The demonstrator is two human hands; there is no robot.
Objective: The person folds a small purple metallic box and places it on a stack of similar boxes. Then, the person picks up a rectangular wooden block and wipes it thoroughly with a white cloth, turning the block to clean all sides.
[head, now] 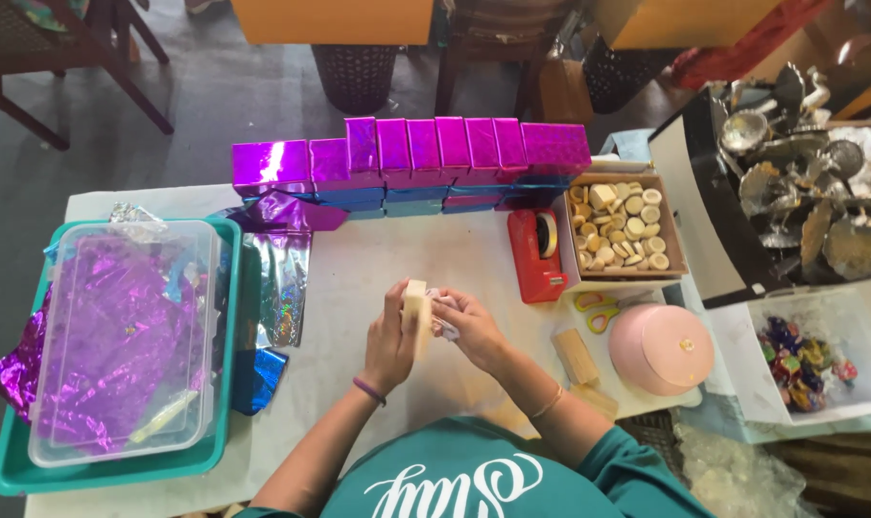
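Head view, block: pale block (415, 305) stands upright, left of the red tape dispenser (537, 255).
Left hand (389, 338): closed around the block.
Right hand (468, 324): pinching crumpled wrap (443, 309) against it.
Risk: thin wrap may tear or slip (grip looks light), dropping the block onto the bench (388, 259).

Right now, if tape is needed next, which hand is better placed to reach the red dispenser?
Probably the right hand: the red tape dispenser sits on its side of the table, just beyond it. The left hand grips the pale block and would have to cross over.
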